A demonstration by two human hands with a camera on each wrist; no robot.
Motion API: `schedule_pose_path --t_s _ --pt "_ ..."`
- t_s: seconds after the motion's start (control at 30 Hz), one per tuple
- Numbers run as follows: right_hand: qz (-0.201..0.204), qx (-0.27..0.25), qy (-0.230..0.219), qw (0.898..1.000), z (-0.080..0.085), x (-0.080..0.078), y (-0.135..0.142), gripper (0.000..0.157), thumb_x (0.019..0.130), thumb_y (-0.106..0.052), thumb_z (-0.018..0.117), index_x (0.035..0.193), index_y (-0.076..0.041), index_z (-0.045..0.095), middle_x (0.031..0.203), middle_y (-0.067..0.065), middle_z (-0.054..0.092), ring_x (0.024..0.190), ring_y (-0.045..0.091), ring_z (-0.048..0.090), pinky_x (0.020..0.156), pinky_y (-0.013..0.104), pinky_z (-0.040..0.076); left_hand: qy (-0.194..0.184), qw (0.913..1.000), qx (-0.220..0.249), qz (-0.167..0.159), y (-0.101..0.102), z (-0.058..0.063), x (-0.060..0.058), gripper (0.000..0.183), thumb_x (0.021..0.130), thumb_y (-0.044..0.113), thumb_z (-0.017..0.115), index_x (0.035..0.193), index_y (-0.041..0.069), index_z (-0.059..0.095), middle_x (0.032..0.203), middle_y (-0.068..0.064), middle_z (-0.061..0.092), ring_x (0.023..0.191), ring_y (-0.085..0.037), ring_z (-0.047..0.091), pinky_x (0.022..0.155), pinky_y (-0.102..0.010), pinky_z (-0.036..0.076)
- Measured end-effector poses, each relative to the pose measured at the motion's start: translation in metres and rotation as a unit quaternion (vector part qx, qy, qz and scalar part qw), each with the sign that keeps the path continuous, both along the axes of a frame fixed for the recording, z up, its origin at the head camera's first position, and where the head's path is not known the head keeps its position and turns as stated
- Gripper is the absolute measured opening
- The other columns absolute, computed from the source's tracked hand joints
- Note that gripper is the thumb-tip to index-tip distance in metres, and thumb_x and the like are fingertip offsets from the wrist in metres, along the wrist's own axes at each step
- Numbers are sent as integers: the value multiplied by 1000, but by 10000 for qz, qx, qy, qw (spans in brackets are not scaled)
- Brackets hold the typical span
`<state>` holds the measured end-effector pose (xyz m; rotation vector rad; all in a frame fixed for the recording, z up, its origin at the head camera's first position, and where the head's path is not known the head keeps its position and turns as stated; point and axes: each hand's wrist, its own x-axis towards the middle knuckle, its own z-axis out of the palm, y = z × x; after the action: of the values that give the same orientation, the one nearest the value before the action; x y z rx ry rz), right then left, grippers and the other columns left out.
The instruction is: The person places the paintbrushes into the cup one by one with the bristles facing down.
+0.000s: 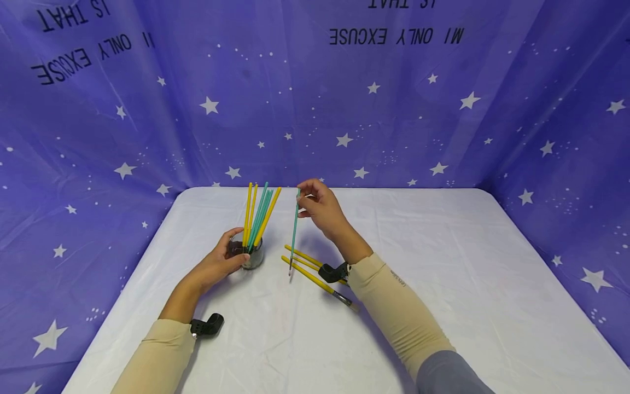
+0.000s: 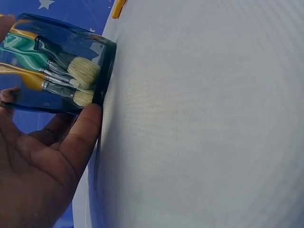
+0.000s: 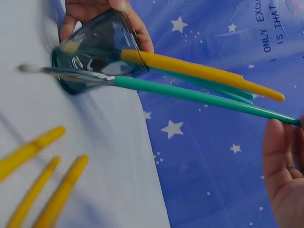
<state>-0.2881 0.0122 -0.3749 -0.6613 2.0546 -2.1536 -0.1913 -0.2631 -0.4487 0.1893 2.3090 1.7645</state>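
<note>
My left hand (image 1: 215, 268) grips a dark, see-through glass (image 1: 255, 260) on the table, thumb in front and fingers around the far side. Several yellow and green paintbrushes stand in it, handles up and leaning right. Through the glass wall in the left wrist view, their pale bristles (image 2: 84, 71) point down to the base. Right of the glass, my right hand (image 1: 322, 208) pinches a slim green paintbrush (image 1: 295, 230) by the end of its handle. It hangs nearly upright with its tip down, and overlaps the glass in the right wrist view.
Three yellow paintbrushes (image 1: 315, 278) lie on the white-covered table (image 1: 275, 345) below my right hand, partly hidden by the right wrist's black camera (image 1: 333, 272). Behind the table's far edge hangs a purple curtain (image 1: 315, 109) with white stars.
</note>
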Motion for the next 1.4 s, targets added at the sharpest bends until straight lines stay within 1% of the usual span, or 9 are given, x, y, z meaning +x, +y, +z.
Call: schedule_pose_path --t_s 0.17,0.4,0.67,0.77,0.87,1.03,1.23,1.3,1.4 --pt "-243 -681 10 9974 0 5 -10 23 97 5 56 119 -1 54 100 10 52 83 17 60 70 30 56 9 10000 -13 10 -1 -1 0 78 97 17 63 156 19 13 145 -29 38 114 -27 48 85 -31 47" --pt "-616 -1450 184 9873 5 8 -17 22 98 5 54 118 -3 51 101 10 52 82 15 59 70 30 56 18 10000 -91 36 0 -1 0 77 97 17 63 156 20 14 144 -29 39 112 -28 49 84 -31 47" --pt "-872 -1957 337 9762 7 9 -23 21 97 6 55 114 -5 51 99 11 51 81 13 58 70 28 56 -23 10000 -54 48 0 0 0 76 97 17 63 155 19 14 144 -28 40 110 -27 49 84 -31 47" --pt "-906 -1889 418 9769 3 9 -28 22 96 8 55 115 -2 51 99 9 51 81 13 57 70 28 56 -22 10000 -58 43 0 0 0 76 97 17 63 155 19 14 144 -28 39 112 -27 49 85 -31 47" --pt "-863 -1620 477 9819 -1 11 -33 23 97 8 53 118 0 50 100 7 51 82 15 57 71 28 56 -22 10000 -55 39 0 0 0 77 97 17 63 156 19 14 145 -29 38 115 -29 48 86 -32 47" --pt "-593 -1224 515 9894 -8 16 -42 24 97 7 53 121 5 48 101 9 51 84 22 56 74 32 56 -10 10000 -27 28 0 0 0 77 97 17 63 156 19 14 147 -29 37 120 -33 46 87 -32 47" --pt "-399 -694 573 9951 -18 22 -51 24 97 7 52 121 7 47 100 11 50 86 27 56 78 44 56 -9 10000 -46 -10 0 -1 0 76 98 18 62 155 19 13 147 -30 36 123 -35 46 88 -34 46" --pt "-319 -561 544 9964 -21 23 -52 24 98 6 51 122 6 47 102 17 50 90 34 57 80 49 55 -13 10000 -34 5 0 -2 -1 75 98 18 62 155 19 13 146 -31 37 122 -35 46 88 -33 46" --pt "-194 -416 422 9981 -13 33 -51 24 99 7 50 123 10 46 102 20 49 91 36 57 82 50 54 27 10000 -6 11 0 -2 -1 74 98 17 62 154 17 14 145 -30 38 119 -34 47 86 -32 46"
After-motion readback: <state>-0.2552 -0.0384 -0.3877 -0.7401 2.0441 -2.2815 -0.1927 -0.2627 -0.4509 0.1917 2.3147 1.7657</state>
